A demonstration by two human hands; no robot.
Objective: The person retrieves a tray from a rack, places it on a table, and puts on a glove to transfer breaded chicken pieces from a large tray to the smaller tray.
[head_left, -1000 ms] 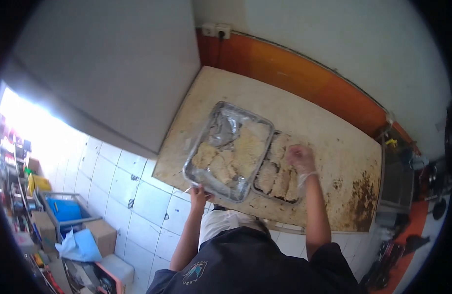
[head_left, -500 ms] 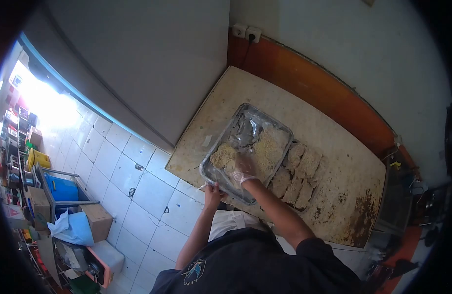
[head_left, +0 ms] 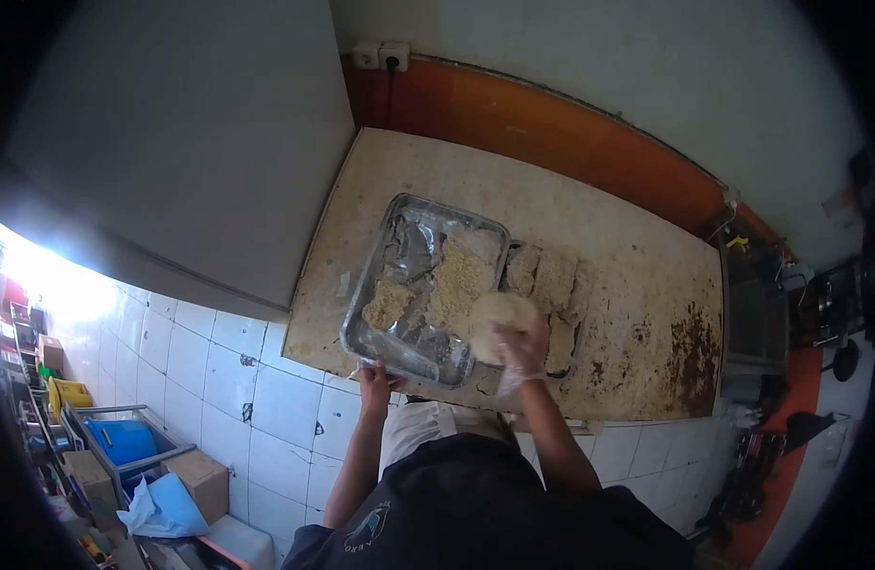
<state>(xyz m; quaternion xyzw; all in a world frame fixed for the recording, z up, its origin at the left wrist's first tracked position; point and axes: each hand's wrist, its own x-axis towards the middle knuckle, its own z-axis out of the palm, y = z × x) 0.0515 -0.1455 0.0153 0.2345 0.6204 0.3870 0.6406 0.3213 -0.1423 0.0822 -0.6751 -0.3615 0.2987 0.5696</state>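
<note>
A metal tray [head_left: 362, 294] with pale crumbs [head_left: 456, 280] lies on the worktable, and a crumb-coated lump [head_left: 387, 304] rests at its left side. My left hand [head_left: 375, 380] is closed on the tray's near edge. In a clear plastic glove, my right hand [head_left: 526, 348] grips a flat, pale breaded cutlet [head_left: 497, 318], blurred by motion, over the tray's right edge. Beneath and beyond it, a second, darker tray [head_left: 578, 344] holds several coated pieces [head_left: 554, 275] laid side by side; the cutlet and hand hide some of them.
The worn worktable [head_left: 637, 294] has a rusty patch at its right end. A grey cabinet panel [head_left: 190, 142] rises at the left. Sockets [head_left: 380, 57] are on the wall behind. Boxes [head_left: 198, 483] and a blue bin [head_left: 122, 439] stand on the tiled floor.
My right hand has lifted out of the crumbs and moved right, with the cutlet now visible in it. My left hand stays on the tray edge. The camera view has turned.
</note>
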